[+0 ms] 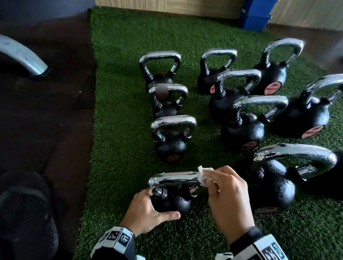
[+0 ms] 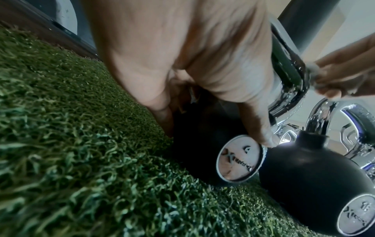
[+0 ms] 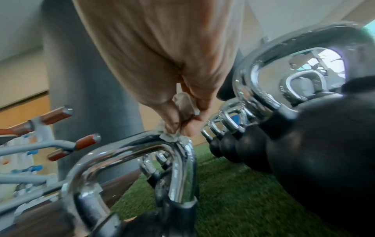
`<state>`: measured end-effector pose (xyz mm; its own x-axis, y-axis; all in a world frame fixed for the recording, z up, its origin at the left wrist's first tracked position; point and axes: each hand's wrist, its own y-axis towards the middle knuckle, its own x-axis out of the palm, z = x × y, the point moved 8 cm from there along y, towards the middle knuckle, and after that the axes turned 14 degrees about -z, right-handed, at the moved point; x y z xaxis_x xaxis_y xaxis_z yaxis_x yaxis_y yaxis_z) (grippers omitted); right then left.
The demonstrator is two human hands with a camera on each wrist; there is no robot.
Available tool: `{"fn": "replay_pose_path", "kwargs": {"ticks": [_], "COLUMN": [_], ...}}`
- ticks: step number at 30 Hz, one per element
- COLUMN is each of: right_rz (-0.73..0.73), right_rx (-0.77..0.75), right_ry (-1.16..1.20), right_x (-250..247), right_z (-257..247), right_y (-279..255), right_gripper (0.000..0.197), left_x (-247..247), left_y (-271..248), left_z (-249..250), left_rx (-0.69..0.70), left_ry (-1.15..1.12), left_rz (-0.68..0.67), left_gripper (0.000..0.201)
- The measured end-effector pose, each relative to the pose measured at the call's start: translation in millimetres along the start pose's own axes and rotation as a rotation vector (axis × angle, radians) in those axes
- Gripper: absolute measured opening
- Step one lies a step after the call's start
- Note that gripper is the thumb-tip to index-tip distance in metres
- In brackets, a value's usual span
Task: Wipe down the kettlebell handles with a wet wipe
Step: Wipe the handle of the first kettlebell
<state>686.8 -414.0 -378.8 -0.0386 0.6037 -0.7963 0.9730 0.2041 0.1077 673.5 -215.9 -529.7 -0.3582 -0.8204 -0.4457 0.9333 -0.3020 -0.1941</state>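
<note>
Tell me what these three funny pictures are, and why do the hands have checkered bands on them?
A person wears three cameras: one on the head looking down, one on each wrist, held by those patterned bands. Many black kettlebells with shiny handles stand on green turf. The left hand steadies the nearest kettlebell by its round body. The right hand pinches a white wet wipe against that kettlebell's handle. The wrist pictures show the same hands close up.
</note>
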Motion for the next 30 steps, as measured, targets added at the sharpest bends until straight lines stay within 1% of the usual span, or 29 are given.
{"fn": "replay_pose_path", "kwargs": {"ticks": [3, 6, 10, 14, 16, 18, 19, 21, 22, 23, 24, 25, 26, 28, 29, 30], "right_rz": [-0.015, -0.045, -0.142, -0.239, -0.260, -0.272, -0.293, -0.388, -0.451, -0.514, -0.570, -0.620, -0.656, -0.683, -0.677, -0.656], "right_rx": [0.098, 0.136, 0.275, 0.354, 0.371, 0.371, 0.368, 0.373, 0.372, 0.359, 0.336, 0.302, 0.248, 0.103, 0.032, -0.029], "right_ry": [0.021, 0.052, 0.205, 0.295, 0.332, 0.344, 0.318, 0.287, 0.321, 0.389, 0.466, 0.528, 0.554, 0.538, 0.512, 0.491], "right_x": [3, 8, 25, 54, 64, 64, 61, 56, 54, 53, 51, 50, 48, 42, 40, 37], "right_z": [26, 39, 61, 71, 74, 78, 79, 83, 82, 77, 69, 58, 44, 12, -4, -17], "right_y": [0, -1, 2, -2, -5, -6, -7, -12, -15, -17, -19, -20, -19, -16, -14, -13], "right_gripper": [0.026, 0.026, 0.021, 0.008, 0.008, 0.004, 0.003, 0.010, 0.014, 0.019, 0.027, 0.032, 0.033, 0.026, 0.022, 0.019], "left_x": [1, 1, 0, -1, -1, -2, -2, -3, -5, -9, -14, -18, -20, -16, -13, -10], "left_y": [-1, -1, -1, -2, -3, -5, -7, -17, -25, -35, -46, -55, -62, -73, -76, -77], "left_z": [1, -1, 3, 7, 7, 7, 7, 6, 2, -2, -5, -6, -1, 19, 29, 39], "left_rx": [0.013, 0.010, 0.019, 0.024, -0.010, -0.060, -0.095, -0.189, -0.259, -0.332, -0.380, -0.370, -0.312, -0.178, -0.134, -0.102], "left_ry": [-0.012, -0.021, -0.040, 0.013, -0.013, -0.013, 0.025, 0.170, 0.250, 0.274, 0.240, 0.147, -0.017, -0.458, -0.624, -0.732], "left_rz": [-0.003, -0.003, -0.008, 0.005, -0.005, -0.037, -0.067, -0.140, -0.159, -0.141, -0.102, -0.059, -0.026, -0.016, -0.022, -0.031], "left_gripper": [0.069, 0.078, 0.078, 0.078, 0.076, 0.071, 0.064, 0.041, 0.031, 0.024, 0.017, 0.010, 0.008, 0.021, 0.028, 0.032]}}
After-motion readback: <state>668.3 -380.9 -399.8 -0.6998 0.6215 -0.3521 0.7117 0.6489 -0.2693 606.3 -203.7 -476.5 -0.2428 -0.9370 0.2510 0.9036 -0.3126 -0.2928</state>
